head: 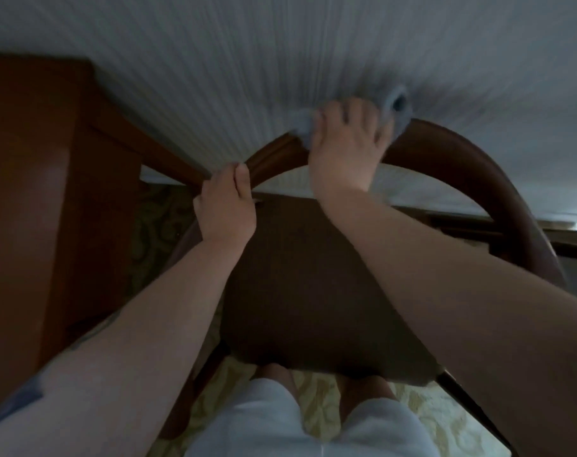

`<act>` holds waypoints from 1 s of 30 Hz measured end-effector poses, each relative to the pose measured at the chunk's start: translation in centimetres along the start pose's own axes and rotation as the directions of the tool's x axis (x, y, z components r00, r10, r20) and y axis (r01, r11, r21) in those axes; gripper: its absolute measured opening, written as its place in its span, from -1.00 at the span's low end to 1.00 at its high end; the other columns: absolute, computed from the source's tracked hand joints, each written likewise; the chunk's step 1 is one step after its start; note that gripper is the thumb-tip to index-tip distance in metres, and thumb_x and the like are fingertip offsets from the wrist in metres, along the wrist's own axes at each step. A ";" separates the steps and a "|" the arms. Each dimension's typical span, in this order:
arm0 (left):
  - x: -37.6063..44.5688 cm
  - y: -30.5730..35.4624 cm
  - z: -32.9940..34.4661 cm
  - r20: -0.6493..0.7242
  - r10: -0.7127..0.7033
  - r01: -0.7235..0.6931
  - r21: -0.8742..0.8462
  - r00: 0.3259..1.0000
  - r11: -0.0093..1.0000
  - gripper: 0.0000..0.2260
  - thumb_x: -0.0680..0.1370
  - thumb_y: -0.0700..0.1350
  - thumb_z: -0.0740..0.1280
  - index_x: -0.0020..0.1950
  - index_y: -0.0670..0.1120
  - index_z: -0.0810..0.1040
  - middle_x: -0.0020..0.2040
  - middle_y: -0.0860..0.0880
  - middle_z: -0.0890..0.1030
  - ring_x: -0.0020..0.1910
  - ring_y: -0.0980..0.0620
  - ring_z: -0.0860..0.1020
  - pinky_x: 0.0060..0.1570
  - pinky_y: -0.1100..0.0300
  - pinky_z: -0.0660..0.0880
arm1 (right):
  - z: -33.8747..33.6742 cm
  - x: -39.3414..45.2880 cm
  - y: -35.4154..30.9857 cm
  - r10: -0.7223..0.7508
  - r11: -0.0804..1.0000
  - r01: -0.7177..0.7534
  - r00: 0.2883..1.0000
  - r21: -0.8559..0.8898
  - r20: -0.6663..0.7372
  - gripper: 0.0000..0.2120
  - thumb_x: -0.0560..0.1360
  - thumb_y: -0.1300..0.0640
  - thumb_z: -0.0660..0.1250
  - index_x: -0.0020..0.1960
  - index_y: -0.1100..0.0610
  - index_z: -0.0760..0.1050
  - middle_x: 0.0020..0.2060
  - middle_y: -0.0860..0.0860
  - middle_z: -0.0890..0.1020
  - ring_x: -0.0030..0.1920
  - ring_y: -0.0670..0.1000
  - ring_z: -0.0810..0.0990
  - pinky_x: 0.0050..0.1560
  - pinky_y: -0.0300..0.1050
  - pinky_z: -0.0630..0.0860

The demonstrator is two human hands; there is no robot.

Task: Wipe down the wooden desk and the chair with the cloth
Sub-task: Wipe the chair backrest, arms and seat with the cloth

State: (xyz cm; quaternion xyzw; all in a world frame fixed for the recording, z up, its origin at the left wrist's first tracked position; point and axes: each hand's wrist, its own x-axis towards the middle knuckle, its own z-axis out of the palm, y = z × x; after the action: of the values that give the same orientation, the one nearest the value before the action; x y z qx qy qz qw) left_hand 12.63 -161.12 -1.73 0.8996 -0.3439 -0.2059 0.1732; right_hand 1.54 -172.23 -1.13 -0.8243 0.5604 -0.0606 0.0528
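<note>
A dark wooden chair with a curved back rail (452,150) and a dark brown seat (300,275) stands right in front of me. My right hand (343,153) presses a grey-blue cloth (396,107) onto the top of the curved rail. My left hand (226,206) grips the left part of the same rail. The wooden desk (33,179) stands at the left, its side panel facing the chair. The frame is motion-blurred around the cloth.
A pale striped wall (280,54) fills the area behind the chair. Patterned yellow-green carpet (412,410) lies below, and my legs in light shorts (280,423) stand against the seat's front edge. Dark furniture (511,232) shows at the right.
</note>
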 end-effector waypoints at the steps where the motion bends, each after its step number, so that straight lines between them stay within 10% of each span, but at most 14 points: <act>1: -0.1 -0.3 0.0 -0.004 0.000 0.000 0.005 1.000 1.000 -0.65 0.69 0.02 -0.04 0.19 -0.08 0.48 0.13 -0.10 0.56 0.18 -0.10 0.50 0.24 -0.09 0.36 | 0.8 -0.7 -2.4 -0.168 0.985 0.170 0.984 -0.025 0.063 -0.71 0.60 0.00 0.16 0.27 0.05 0.48 0.24 0.09 0.51 0.35 0.17 0.37 0.43 0.17 0.06; 4: -0.3 -0.4 0.1 -0.041 -0.011 0.013 0.030 0.999 0.999 -0.72 0.67 -0.07 0.03 0.13 -0.16 0.48 0.08 -0.17 0.58 0.13 -0.16 0.52 0.16 -0.09 0.40 | 2.2 -1.5 -5.3 -0.574 0.818 0.572 0.812 0.052 0.102 -0.77 0.57 0.04 0.20 0.12 0.04 0.58 0.08 0.04 0.60 0.22 0.12 0.51 0.37 0.07 0.09; 8: -0.3 -0.5 0.1 -0.031 0.014 -0.014 0.013 0.999 1.000 -0.70 0.69 -0.05 0.00 0.22 -0.11 0.47 0.14 -0.10 0.55 0.19 -0.10 0.47 0.21 -0.01 0.30 | 2.4 0.5 0.5 -0.708 0.705 0.707 0.706 -0.054 -0.003 -0.67 0.53 -0.01 0.23 0.26 -0.02 0.53 0.19 0.02 0.60 0.23 0.11 0.53 0.25 0.06 0.17; 11: -0.1 -0.5 0.0 -0.006 0.021 -0.021 0.007 1.000 1.000 -0.65 0.70 -0.01 -0.06 0.26 -0.09 0.46 0.16 -0.08 0.54 0.21 -0.08 0.45 0.25 0.00 0.24 | 0.7 1.8 3.8 -0.654 0.755 0.654 0.748 -0.047 -0.110 -0.66 0.46 -0.02 0.40 0.22 -0.01 0.54 0.17 0.00 0.60 0.18 0.10 0.53 0.18 0.05 0.22; 19: -0.6 1.8 1.4 -0.050 -0.049 0.047 -0.035 0.998 0.998 -0.64 0.68 -0.06 0.02 0.47 -0.01 0.31 0.45 -0.02 0.36 0.49 -0.03 0.18 0.46 -0.10 -0.09 | -2.1 2.8 1.7 -0.577 0.794 0.607 0.768 -0.030 0.277 -0.48 0.58 -0.11 0.23 0.51 -0.16 0.18 0.40 -0.03 0.37 0.43 0.10 0.26 0.39 0.12 0.08; 25: -0.1 6.6 2.1 0.036 0.220 -0.219 -0.023 0.975 0.975 -0.60 0.69 -0.05 0.01 0.55 0.03 0.18 0.55 0.01 0.19 0.55 0.00 0.04 0.49 -0.20 -0.16 | -3.7 1.7 8.4 -0.069 0.992 0.090 0.976 -0.093 0.209 -0.46 0.55 -0.18 0.25 0.47 -0.07 0.23 0.37 0.08 0.39 0.40 0.19 0.28 0.34 0.21 0.17; 30: -0.3 11.3 3.7 0.059 0.294 -0.297 0.047 0.954 0.954 -0.58 0.69 -0.04 0.02 0.57 0.05 0.11 0.57 0.02 0.15 0.56 0.00 0.01 0.48 -0.19 -0.19 | -3.2 2.4 7.1 -0.227 0.965 0.251 0.942 -0.070 0.246 -0.48 0.58 -0.07 0.22 0.50 -0.07 0.18 0.39 0.06 0.36 0.42 0.15 0.26 0.35 0.18 0.18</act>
State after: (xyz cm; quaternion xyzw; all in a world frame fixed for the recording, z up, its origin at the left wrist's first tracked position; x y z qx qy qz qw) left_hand 4.41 -169.47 0.29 0.8368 -0.4846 -0.1911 0.1682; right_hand -4.57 -177.15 1.00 -0.8891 0.4483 0.0600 0.0697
